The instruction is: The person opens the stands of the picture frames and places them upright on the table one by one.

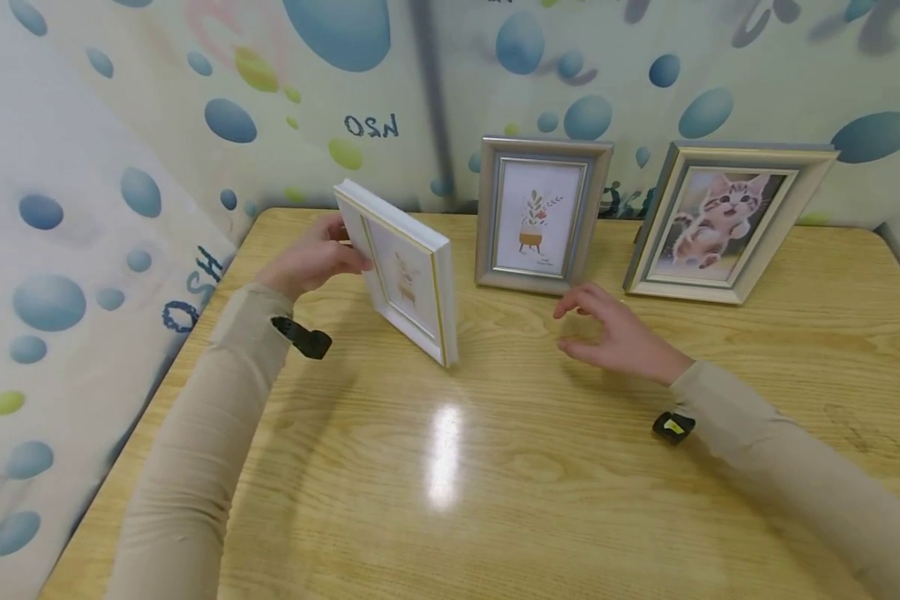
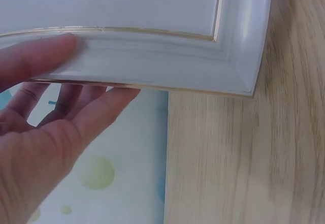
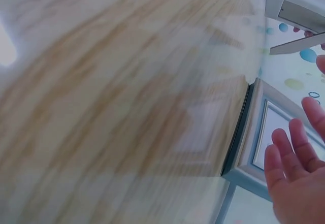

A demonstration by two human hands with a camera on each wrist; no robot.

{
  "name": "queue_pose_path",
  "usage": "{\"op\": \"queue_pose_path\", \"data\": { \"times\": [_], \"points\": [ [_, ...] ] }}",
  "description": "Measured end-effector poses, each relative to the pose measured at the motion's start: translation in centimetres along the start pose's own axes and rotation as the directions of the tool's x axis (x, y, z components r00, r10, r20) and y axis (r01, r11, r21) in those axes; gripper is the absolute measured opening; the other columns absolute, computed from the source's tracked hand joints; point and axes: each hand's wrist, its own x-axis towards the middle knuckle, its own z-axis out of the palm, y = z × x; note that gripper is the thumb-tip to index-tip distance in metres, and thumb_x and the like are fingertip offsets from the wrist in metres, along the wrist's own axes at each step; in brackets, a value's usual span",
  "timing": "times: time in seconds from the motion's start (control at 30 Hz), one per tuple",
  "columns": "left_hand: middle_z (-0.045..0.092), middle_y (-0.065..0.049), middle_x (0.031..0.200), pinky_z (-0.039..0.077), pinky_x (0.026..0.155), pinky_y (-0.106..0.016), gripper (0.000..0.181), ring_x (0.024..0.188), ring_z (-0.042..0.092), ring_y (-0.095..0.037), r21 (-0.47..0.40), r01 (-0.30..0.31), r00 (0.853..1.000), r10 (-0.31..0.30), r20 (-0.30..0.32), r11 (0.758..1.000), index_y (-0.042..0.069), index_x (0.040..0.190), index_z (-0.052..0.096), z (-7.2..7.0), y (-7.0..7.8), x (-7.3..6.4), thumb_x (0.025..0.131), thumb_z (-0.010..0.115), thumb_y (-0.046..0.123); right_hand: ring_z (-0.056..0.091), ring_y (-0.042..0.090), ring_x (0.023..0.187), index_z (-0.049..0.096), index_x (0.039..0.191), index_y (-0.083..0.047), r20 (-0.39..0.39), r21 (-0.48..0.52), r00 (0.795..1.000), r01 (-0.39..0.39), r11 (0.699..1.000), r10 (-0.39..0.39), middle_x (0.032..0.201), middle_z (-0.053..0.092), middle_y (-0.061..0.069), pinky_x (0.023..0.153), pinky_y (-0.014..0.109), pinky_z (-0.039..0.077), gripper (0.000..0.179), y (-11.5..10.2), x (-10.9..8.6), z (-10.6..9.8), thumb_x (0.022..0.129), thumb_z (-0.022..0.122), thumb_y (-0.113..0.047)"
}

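Observation:
My left hand (image 1: 315, 258) grips the left edge of a white picture frame (image 1: 401, 275) with gold trim and a faint plant picture. The frame stands upright and turned at an angle. In the left wrist view, one digit lies on the front of its white border (image 2: 152, 64) and other fingers are behind it. My right hand (image 1: 618, 337) holds nothing, its fingers bent loosely with a gap to the thumb. It is just in front of a silver-grey picture frame (image 1: 487, 217) showing a potted plant. Several spread fingers (image 3: 299, 153) overlap that frame in the right wrist view.
A champagne-coloured picture frame (image 1: 648, 250) with a kitten photo stands at the back right of the wooden table (image 1: 540, 500). Behind the table rises a pale wall (image 1: 450, 100) covering with blue and green drops. Black wrist cameras sit on both sleeves.

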Motion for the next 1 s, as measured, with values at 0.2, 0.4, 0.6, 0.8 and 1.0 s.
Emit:
{"op": "queue_pose_path", "data": {
  "times": [0.2,0.4,0.6,0.8,1.0],
  "points": [
    [0.049,-0.016,0.126,0.052,0.084,-0.030,0.058,0.108,0.052,-0.025,0.030,0.092,0.995,-0.091,-0.042,0.995,0.002,0.139,0.041,-0.7,-0.1,0.0,0.085,0.055,-0.016,0.050,0.024,0.107,0.061,0.102,-0.003,0.009,-0.018,1.000,-0.013,1.000,0.013,0.108,0.056,0.005,0.096,0.051,0.039,0.028,0.0,-0.5,-0.5,0.079,0.076,-0.001],
    [0.045,-0.016,0.132,0.051,0.086,-0.033,0.067,0.115,0.049,-0.027,-0.001,0.130,0.988,-0.129,-0.083,0.992,0.006,0.147,0.032,-1.2,-0.3,0.0,0.088,0.055,-0.015,0.049,0.025,0.112,0.061,0.103,-0.002,0.007,-0.035,1.000,-0.005,0.999,0.005,0.112,0.057,0.009,0.096,0.051,0.040,0.030,0.1,-1.1,-1.2,0.078,0.076,0.002],
    [0.044,-0.014,0.133,0.053,0.081,-0.030,0.072,0.119,0.047,-0.028,-0.062,0.137,0.978,-0.145,-0.151,0.989,0.013,0.151,0.031,-1.6,-0.5,0.0,0.089,0.057,-0.013,0.050,0.029,0.115,0.061,0.113,-0.001,0.042,-0.025,0.997,-0.061,0.998,0.062,0.120,0.059,0.011,0.098,0.055,0.037,0.033,0.2,-2.0,-2.2,0.083,0.074,-0.003],
    [0.046,-0.014,0.131,0.054,0.076,-0.030,0.071,0.117,0.048,-0.028,-0.106,0.139,0.966,-0.159,-0.205,0.985,0.017,0.149,0.036,-1.9,-0.5,0.3,0.088,0.056,-0.013,0.050,0.034,0.120,0.061,0.119,-0.002,0.051,-0.050,0.995,-0.089,0.995,0.091,0.127,0.058,0.014,0.100,0.056,0.036,0.036,0.4,-2.9,-2.9,0.085,0.072,-0.005],
    [0.049,-0.013,0.124,0.053,0.078,-0.032,0.066,0.104,0.055,-0.023,-0.118,0.143,0.950,-0.170,-0.263,0.983,0.014,0.147,0.038,-1.9,-0.5,0.7,0.089,0.056,-0.013,0.049,0.034,0.121,0.064,0.112,-0.005,0.051,-0.057,0.994,-0.091,0.994,0.094,0.127,0.058,0.013,0.099,0.056,0.035,0.028,0.3,-3.4,-3.3,0.085,0.072,-0.005]
  ]
}}
